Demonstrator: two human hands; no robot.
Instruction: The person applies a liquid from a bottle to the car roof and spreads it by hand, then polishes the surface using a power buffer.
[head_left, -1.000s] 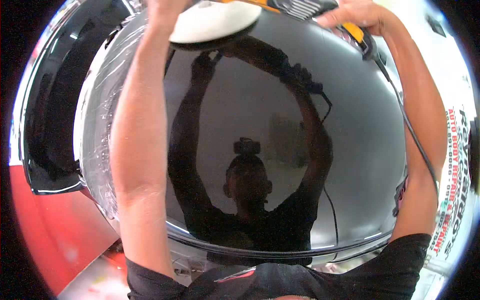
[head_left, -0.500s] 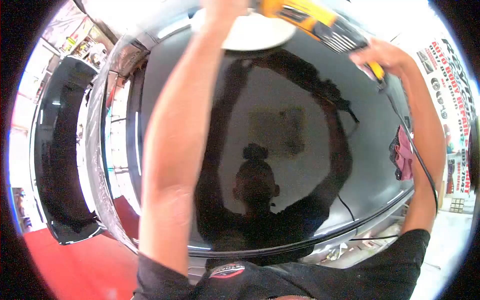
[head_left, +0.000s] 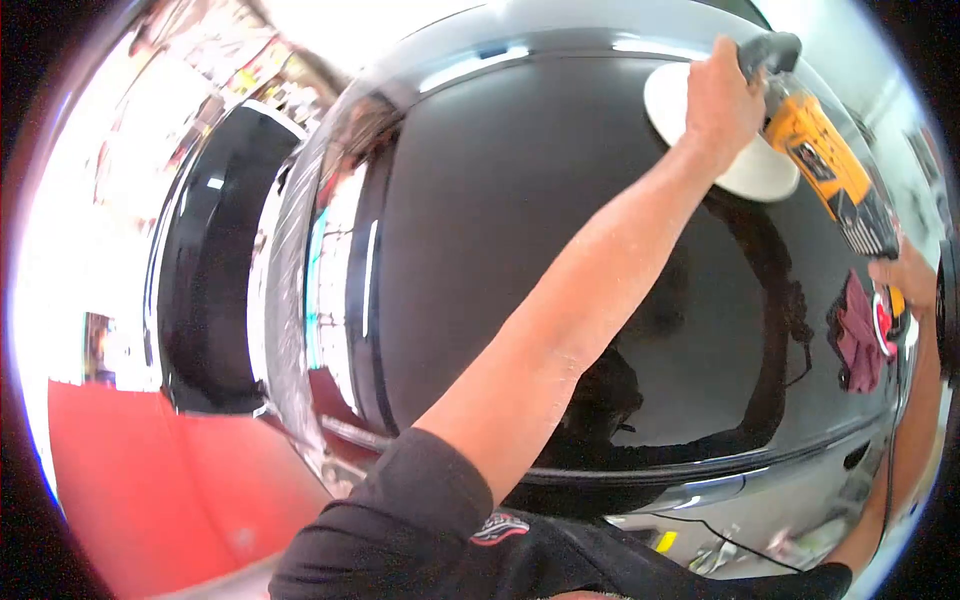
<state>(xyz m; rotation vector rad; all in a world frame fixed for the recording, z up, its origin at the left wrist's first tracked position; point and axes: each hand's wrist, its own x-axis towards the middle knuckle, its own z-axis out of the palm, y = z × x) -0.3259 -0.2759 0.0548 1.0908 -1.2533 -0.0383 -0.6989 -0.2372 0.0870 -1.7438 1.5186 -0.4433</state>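
A yellow and black car polisher (head_left: pixel 820 155) is at the upper right, its round white pad (head_left: pixel 762 172) against or just over a glossy black car panel (head_left: pixel 500 210). My left hand (head_left: pixel 722 102) is wrapped round the dark front handle (head_left: pixel 770 52), above the pad. At the tool's rear end, my right hand (head_left: pixel 912 280) grips the back handle, partly cut off by the dark edge of the view. A black cord (head_left: pixel 888 450) runs down beside my right forearm. The panel mirrors my arms and head.
A crumpled maroon cloth (head_left: pixel 858 335) lies on the panel near my right hand, with a red and white item (head_left: pixel 884 325) beside it. Clear plastic film (head_left: pixel 283 290) covers the left side. Another black car part (head_left: pixel 215 260) stands left, above a red surface (head_left: pixel 150 480).
The polisher has travelled from the top middle to the upper right, both hands still on it. My left arm now reaches diagonally across the panel. The view has shifted too.
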